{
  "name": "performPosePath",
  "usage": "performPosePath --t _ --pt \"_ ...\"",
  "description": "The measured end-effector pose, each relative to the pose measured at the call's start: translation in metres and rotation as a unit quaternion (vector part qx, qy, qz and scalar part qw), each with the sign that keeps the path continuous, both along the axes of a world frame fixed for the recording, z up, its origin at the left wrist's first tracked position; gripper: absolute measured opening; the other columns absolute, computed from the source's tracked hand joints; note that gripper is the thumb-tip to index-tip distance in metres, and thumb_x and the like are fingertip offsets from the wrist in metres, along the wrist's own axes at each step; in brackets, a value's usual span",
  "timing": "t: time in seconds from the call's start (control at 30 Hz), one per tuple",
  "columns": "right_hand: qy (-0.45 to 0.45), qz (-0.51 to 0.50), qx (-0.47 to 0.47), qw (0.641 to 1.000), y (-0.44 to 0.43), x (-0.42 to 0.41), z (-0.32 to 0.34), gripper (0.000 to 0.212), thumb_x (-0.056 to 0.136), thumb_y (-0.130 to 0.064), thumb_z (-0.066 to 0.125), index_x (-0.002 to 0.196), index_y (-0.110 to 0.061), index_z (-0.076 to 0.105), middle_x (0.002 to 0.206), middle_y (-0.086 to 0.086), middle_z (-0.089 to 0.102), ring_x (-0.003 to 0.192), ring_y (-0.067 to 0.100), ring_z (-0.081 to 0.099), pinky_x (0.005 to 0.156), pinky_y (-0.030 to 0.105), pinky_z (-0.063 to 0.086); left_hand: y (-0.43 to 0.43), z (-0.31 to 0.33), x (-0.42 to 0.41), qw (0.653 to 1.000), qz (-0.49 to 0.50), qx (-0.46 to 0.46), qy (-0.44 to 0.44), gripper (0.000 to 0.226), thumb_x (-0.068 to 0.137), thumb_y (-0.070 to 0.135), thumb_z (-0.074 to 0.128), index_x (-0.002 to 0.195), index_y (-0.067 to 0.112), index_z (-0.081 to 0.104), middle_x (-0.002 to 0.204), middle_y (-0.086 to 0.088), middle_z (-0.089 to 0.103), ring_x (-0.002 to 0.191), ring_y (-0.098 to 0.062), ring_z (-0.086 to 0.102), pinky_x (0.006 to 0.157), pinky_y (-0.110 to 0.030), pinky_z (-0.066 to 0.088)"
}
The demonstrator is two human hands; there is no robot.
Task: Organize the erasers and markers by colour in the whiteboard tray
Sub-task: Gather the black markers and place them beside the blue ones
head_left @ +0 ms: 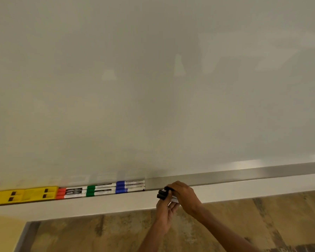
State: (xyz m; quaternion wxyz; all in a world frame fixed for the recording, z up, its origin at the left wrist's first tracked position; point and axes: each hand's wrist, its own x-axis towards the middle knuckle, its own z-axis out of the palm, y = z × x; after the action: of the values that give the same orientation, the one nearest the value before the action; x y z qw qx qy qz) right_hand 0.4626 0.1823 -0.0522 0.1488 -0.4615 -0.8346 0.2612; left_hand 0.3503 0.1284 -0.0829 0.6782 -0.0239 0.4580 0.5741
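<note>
In the whiteboard tray (244,174) lie two yellow erasers (24,195) at the far left, then red-capped markers (69,193), green-capped markers (98,190) and blue-capped markers (129,186), side by side in a row. Just right of the blue ones, at the tray's front lip, both hands hold a bundle of black-capped markers (163,193). My left hand (165,211) grips the bundle from below. My right hand (184,195) covers it from above and the right. The markers' white barrels are mostly hidden by the fingers.
The whiteboard (153,79) fills the upper view, wiped and blank. The tray's stretch to the right of the hands holds nothing. Below the white front ledge (98,204) is a wood-patterned floor (107,233); a yellow wall (2,233) and grey frame edge stand at lower left.
</note>
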Motion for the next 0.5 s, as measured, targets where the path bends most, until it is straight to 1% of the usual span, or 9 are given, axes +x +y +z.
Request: performPosePath --t 0.1,0.2,0.27,0.33,0.37,0.4,0.43,0.5 --pt "-0.005 0.017 0.012 1.0 -0.006 -0.013 -0.006 0.036 0.093 -0.017 0.061 0.129 -0.022 0.059 0.121 0.0 0.065 0.107 0.016 0.063 0.092 0.026 0.054 -0.003 0.001 -0.009 1.0 0.014 0.001 0.015 0.038 0.093 0.014 0.059 0.128 0.0 0.055 0.119 -0.024 0.067 0.108 -0.033 0.067 0.083 -0.037 0.06" --pt "0.003 0.018 0.003 1.0 -0.006 -0.019 -0.006 0.041 0.096 -0.015 0.056 0.136 -0.021 0.053 0.132 0.0 0.062 0.116 0.016 0.061 0.097 0.019 0.047 -0.003 0.002 -0.02 0.999 0.038 0.007 -0.015 0.038 0.092 0.013 0.06 0.128 -0.002 0.056 0.114 -0.023 0.069 0.105 -0.032 0.068 0.081 -0.037 0.061" --pt "0.021 -0.049 -0.022 0.998 -0.004 -0.018 -0.002 0.04 0.099 -0.016 0.05 0.138 -0.023 0.051 0.137 -0.003 0.058 0.122 0.015 0.057 0.1 0.019 0.042 -0.001 0.002 -0.026 0.998 0.054 0.01 -0.036 0.036 0.094 0.012 0.058 0.127 -0.003 0.057 0.114 -0.021 0.07 0.106 -0.033 0.068 0.081 -0.038 0.061" --pt "0.058 -0.147 -0.042 0.986 -0.001 -0.012 -0.001 0.038 0.1 -0.02 0.051 0.137 -0.022 0.052 0.137 -0.003 0.058 0.123 0.016 0.057 0.102 0.025 0.045 0.003 0.001 -0.03 0.997 0.065 0.012 -0.039 0.032 0.094 0.011 0.058 0.123 -0.001 0.061 0.11 -0.016 0.073 0.106 -0.032 0.067 0.081 -0.038 0.062" --pt "0.086 -0.195 -0.068 0.975 0.0 -0.008 -0.002 0.037 0.099 -0.023 0.053 0.136 -0.021 0.053 0.136 -0.002 0.059 0.121 0.016 0.058 0.101 0.029 0.048 0.005 0.001 -0.032 0.997 0.069 0.014 -0.038 0.03 0.094 0.011 0.058 0.121 0.0 0.062 0.107 -0.013 0.074 0.106 -0.031 0.067 0.081 -0.037 0.062" --pt "0.127 -0.234 -0.117 0.957 0.001 -0.005 -0.002 0.037 0.099 -0.025 0.054 0.135 -0.02 0.055 0.134 -0.001 0.061 0.117 0.016 0.061 0.097 0.03 0.051 0.006 0.001 -0.035 0.997 0.073 0.015 -0.037 0.028 0.094 0.011 0.058 0.12 0.001 0.063 0.106 -0.012 0.075 0.106 -0.031 0.067 0.08 -0.037 0.062" --pt "0.179 -0.262 -0.183 0.93 0.001 -0.002 -0.003 0.035 0.098 -0.027 0.055 0.133 -0.02 0.056 0.13 0.002 0.063 0.112 0.016 0.064 0.092 0.029 0.054 0.007 0.0 -0.037 0.996 0.076 0.015 -0.035 0.027 0.094 0.011 0.058 0.119 0.001 0.064 0.106 -0.012 0.075 0.106 -0.03 0.067 0.08 -0.037 0.062" --pt "0.272 -0.277 -0.305 0.87 -0.001 0.0 -0.005 0.029 0.098 -0.024 0.056 0.125 -0.015 0.062 0.118 0.007 0.069 0.099 0.017 0.071 0.083 0.028 0.059 0.009 -0.002 -0.04 0.996 0.078 0.014 -0.028 0.026 0.093 0.012 0.059 0.117 0.002 0.065 0.107 -0.012 0.075 0.106 -0.03 0.068 0.079 -0.037 0.062"
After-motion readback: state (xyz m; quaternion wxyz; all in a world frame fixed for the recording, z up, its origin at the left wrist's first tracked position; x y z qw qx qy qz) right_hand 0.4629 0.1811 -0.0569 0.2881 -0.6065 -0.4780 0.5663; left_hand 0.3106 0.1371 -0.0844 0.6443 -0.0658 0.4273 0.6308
